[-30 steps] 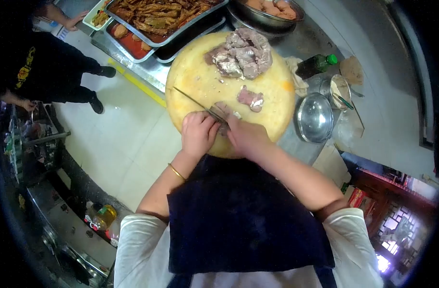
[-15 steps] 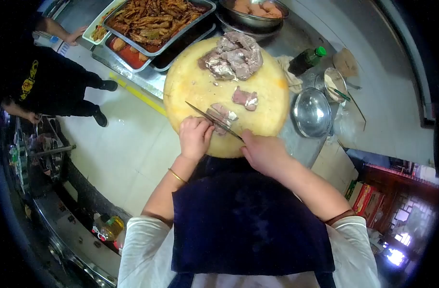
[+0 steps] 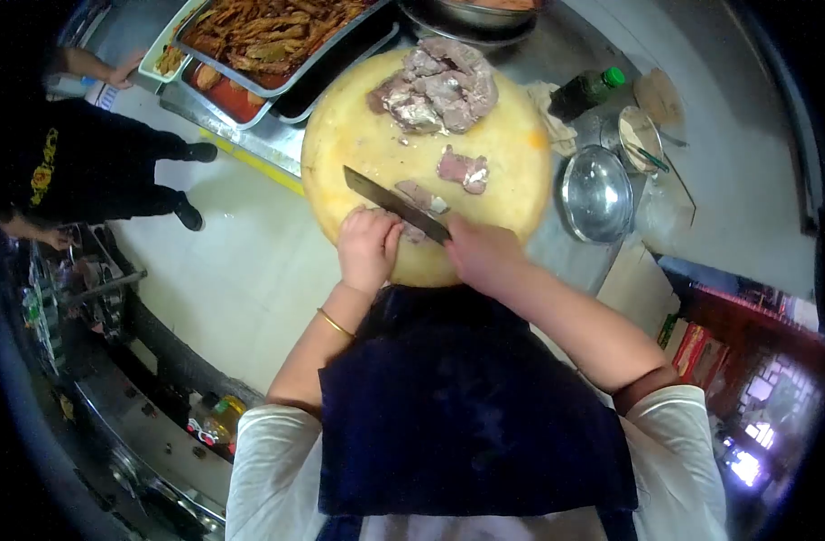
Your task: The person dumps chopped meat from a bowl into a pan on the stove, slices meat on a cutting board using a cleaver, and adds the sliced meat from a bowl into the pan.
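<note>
My right hand (image 3: 484, 255) is wrapped round the handle end of a cleaver (image 3: 394, 204), its dark blade slanting across the near half of a round chopping board (image 3: 340, 131). Beside the blade my left hand (image 3: 369, 243) has its fingers curled down on cut meat (image 3: 414, 234), much of which the hand and blade hide. Sliced meat (image 3: 419, 195) with a white bit lies just beyond the blade. A separate chunk of meat (image 3: 464, 169) rests farther right. At the board's far side sits a heap of cooked meat (image 3: 444, 86).
Trays of sauced food (image 3: 272, 41) stand at the far left. To the right are a green-capped bottle (image 3: 585, 93), a metal bowl (image 3: 597, 196) and a container of pale powder (image 3: 640, 135). Another person (image 3: 96, 162) stands at left, a hand near the trays.
The cleaver has tilted, so its broad side shows more. My right hand has moved slightly left and up, while my left hand stays beside the blade. The view has shifted slightly.
</note>
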Motion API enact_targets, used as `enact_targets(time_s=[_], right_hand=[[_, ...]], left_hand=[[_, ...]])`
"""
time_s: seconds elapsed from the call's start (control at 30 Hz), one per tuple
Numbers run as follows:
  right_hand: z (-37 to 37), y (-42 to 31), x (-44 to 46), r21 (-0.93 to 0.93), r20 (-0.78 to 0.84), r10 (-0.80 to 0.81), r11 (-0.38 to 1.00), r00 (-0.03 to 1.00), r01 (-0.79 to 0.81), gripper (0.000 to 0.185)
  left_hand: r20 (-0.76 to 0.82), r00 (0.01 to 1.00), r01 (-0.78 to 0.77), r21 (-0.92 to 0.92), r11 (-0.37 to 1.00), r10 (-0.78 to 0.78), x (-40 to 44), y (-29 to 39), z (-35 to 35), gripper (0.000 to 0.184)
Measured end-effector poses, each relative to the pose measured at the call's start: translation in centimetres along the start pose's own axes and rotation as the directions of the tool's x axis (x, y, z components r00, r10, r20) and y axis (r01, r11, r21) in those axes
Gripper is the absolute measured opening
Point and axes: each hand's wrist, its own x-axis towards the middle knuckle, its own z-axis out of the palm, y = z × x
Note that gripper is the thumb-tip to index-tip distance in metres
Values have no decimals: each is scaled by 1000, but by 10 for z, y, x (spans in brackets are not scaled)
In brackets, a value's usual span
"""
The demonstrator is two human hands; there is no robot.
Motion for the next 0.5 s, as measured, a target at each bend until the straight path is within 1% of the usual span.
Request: enact_targets(time_s=[0.07,0.13,0.17,0.2,0.23,0.27,0.3,0.33,0.37,0.43,0.5], right_hand=[[17,-2,14,48,-88,-52,997,995,57,22],[25,-11,28,93,-218,-132,983,967,155,22],[24,-15,33,107,-294,-170,972,941,209,22],[21,-14,31,134,-283,-159,970,946,203,22],[19,-7,25,157,-268,-142,969,953,189,22],[18,3,16,176,-247,-125,969,961,172,22],[29,19,3,200,-357,-117,960,927,198,23],[34,32,-16,277,-374,-30,950,927,143,24],[41,44,-35,351,-376,50,932,925,92,25],[51,70,-73,314,-429,149,949,891,-8,29],[53,87,-95,295,-403,182,954,897,-62,30]], left_hand=[[11,1000,-7,10,1000,7,2,4,-6,10],[129,990,63,-10,998,-61,3,4,-11,9],[101,994,39,-28,999,-36,3,4,-11,8],[75,997,14,-55,998,-9,1,1,-8,8],[67,997,-23,-41,999,26,0,-1,-7,8],[107,994,2,-37,999,2,1,0,-9,8],[156,988,9,-56,998,0,-1,-5,-10,13],[201,979,24,-75,997,-9,-3,-11,-11,19],[210,978,28,-68,997,-14,-1,-8,-14,27],[230,972,49,-45,998,-38,5,3,-24,42],[332,939,-80,-36,996,88,22,6,-26,57]])
